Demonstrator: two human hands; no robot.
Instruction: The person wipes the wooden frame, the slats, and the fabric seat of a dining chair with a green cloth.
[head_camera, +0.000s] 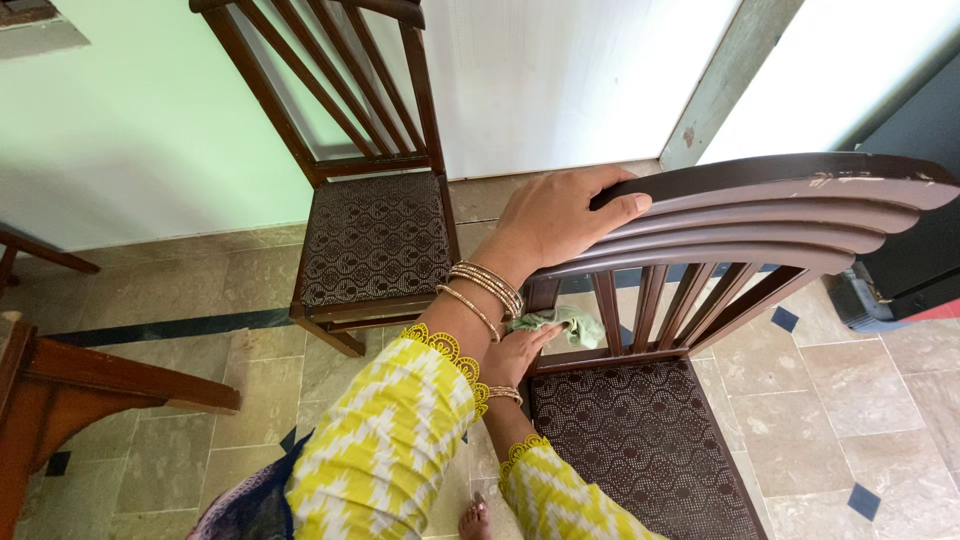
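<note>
My left hand (555, 215), with gold bangles at the wrist, grips the top rail of a dark brown wooden chair (760, 205) just in front of me. Its fingers wrap over the rail's left end, with the thumb on the near face. Lower down, my right hand (512, 352) presses a pale green cloth (565, 325) against the chair's lower back rail, beside the left post. The chair's patterned brown seat (650, 450) lies below. Both arms wear yellow and white patterned sleeves.
A second matching chair (375, 235) stands against the pale wall, to the left of and beyond the first. Wooden furniture (70, 385) juts in at the left edge. A dark cabinet (915, 255) stands at the right. The floor is beige tile with dark inlays, and my bare foot (475, 520) shows below.
</note>
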